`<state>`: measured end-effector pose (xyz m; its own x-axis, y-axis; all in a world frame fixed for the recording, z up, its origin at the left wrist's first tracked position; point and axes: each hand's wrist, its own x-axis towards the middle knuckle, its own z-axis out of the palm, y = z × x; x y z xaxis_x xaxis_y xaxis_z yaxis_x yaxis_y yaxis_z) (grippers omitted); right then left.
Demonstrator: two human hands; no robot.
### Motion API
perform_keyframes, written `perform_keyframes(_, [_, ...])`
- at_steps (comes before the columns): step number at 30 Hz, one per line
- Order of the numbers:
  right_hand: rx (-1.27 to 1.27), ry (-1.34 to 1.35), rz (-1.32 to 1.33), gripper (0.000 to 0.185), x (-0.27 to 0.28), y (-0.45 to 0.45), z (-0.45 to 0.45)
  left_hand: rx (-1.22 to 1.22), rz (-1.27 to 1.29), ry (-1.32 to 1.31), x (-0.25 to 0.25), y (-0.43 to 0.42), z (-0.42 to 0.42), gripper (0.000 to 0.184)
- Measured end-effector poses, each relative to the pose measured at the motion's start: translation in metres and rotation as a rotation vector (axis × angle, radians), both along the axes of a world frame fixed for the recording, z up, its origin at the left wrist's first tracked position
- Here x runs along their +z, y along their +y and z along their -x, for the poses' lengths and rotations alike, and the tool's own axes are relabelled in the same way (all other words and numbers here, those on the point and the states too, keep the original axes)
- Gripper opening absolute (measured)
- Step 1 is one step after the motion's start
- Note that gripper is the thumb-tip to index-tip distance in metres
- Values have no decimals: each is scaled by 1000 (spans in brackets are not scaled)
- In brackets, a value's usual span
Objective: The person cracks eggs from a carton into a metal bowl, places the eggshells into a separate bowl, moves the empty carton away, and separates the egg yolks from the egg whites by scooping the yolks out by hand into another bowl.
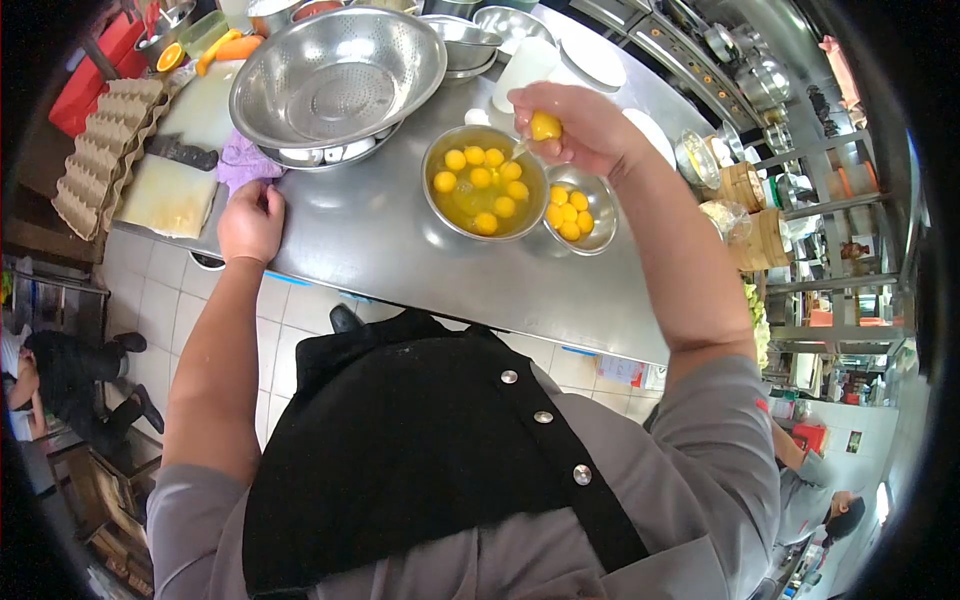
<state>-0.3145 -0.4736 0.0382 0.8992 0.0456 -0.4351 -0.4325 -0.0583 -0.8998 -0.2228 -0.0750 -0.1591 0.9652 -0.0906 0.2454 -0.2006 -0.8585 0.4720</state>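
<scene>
My right hand (575,128) is raised over the counter, its fingers curled around an egg yolk (545,126). A clear strand of egg white hangs from it toward the steel bowl (432,205), which holds several yolks in egg white. Just right of that bowl stands a smaller steel bowl (606,225) with several yolks and little visible liquid. My left hand (250,224) rests as a loose fist at the counter's near edge, beside a crumpled purple cloth (248,162). Nothing shows inside that fist.
A large steel colander (340,75) sits over another bowl with white eggs visible beneath. Egg cartons (100,150) and cutting boards (165,200) lie at left. A white container (527,68) stands behind the yolks. Other people are at both sides, beyond the counter (370,240).
</scene>
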Motion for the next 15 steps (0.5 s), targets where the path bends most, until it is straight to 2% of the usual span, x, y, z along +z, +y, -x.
perform_keyframes(1, [37,46,-184,20,-17,-10,0,-2,-9,3,-2,1,-1,27])
perform_keyframes(3, [-11,76,-360,20,-55,-18,7,-2,3,-17,-1,-1,1,26])
perform_keyframes(5, [-94,100,-471,23,-66,-9,17,4,-4,-29,1,0,3,26])
perform_keyframes(11, [-83,135,-475,25,-80,-11,23,5,-4,-9,-1,0,2,27])
perform_keyframes(15, [-47,100,-162,23,-65,-9,19,1,-17,-30,-1,1,1,27])
